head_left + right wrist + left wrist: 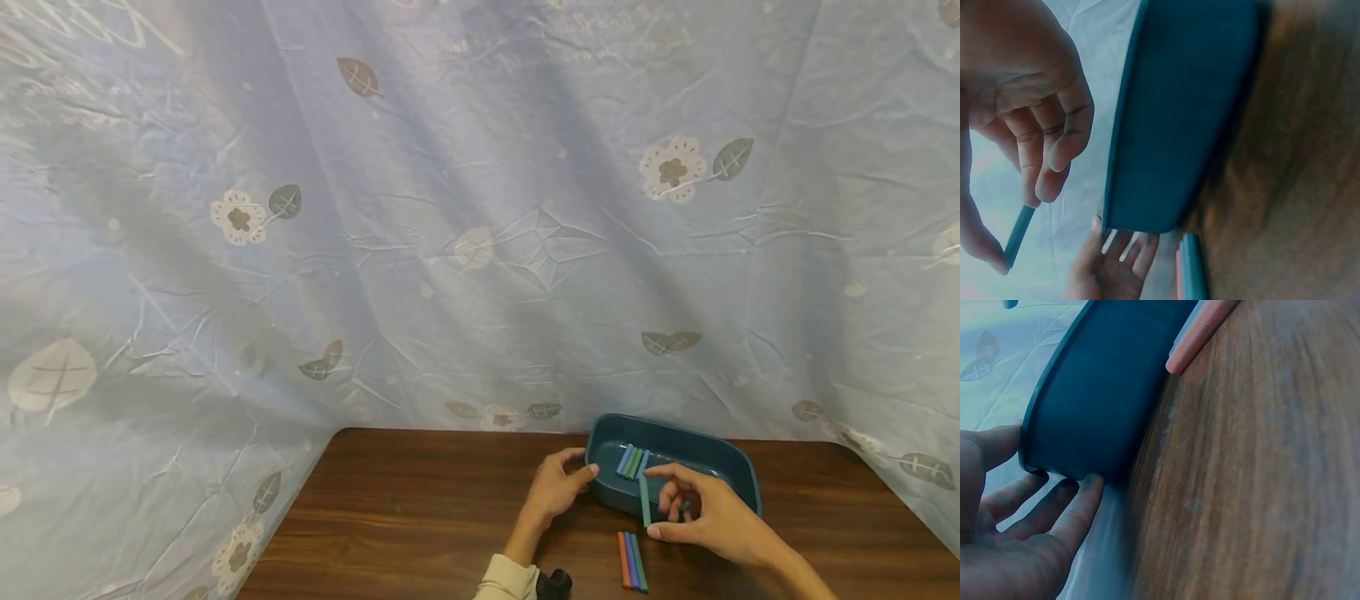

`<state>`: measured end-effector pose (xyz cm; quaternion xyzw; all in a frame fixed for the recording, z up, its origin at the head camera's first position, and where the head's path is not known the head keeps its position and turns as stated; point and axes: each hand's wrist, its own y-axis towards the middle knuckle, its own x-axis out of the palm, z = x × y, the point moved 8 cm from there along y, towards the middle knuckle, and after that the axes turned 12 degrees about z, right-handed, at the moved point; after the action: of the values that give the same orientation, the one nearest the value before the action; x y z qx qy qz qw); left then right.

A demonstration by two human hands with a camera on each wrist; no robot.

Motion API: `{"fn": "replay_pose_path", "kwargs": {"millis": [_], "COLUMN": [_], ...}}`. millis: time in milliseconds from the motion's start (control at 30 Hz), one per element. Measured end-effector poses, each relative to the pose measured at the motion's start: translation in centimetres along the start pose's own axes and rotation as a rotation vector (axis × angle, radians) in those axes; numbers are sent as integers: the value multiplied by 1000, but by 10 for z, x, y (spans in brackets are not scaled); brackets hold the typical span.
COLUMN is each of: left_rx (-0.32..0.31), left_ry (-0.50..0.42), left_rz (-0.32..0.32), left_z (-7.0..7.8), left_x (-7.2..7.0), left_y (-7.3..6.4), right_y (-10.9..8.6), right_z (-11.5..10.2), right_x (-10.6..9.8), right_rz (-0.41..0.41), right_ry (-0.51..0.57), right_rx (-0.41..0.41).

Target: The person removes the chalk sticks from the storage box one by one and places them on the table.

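Observation:
A dark teal oblong tub (675,442) stands on the table, with several blue and green sticks (633,461) lying side by side at its left end. At that end my left hand (557,486) grips the tub, thumb at the rim and fingers against the outer wall, as the left wrist view shows. My right hand (708,512) pinches a slim green stick (645,500) by its two ends between thumb and forefinger, over the near side of the tub. In the right wrist view this stick (1020,237) is off the table, and the other fingers are curled.
Orange, blue and green sticks (632,562) lie together on the brown wooden table (405,517), in front of the tub. A patterned pale sheet (480,208) hangs behind and to the sides. A black device (555,583) is on the left wrist.

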<state>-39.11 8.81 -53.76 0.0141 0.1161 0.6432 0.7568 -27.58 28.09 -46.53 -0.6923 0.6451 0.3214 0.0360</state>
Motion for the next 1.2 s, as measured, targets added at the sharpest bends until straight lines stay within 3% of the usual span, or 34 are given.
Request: {"fn": "replay_pose_path", "kwargs": {"millis": [267,500,833,1200], "left_rx": [-11,-9,25,0], "left_ry": [11,12,53,68], "left_rz": [5,-6,-15,2], "left_z": [-2,-3,1,2], "left_x": [-1,0,4,-1], "left_y": [-1,0,3,1], "right_y": [-13,-23,-26,-29], "right_z": [7,12,24,36], "right_x": [11,17,19,28], "right_rz": [-55,-95,-115,-180], "right_ry": [56,70,-13,-30], "right_rx": [26,-1,-16,21]}}
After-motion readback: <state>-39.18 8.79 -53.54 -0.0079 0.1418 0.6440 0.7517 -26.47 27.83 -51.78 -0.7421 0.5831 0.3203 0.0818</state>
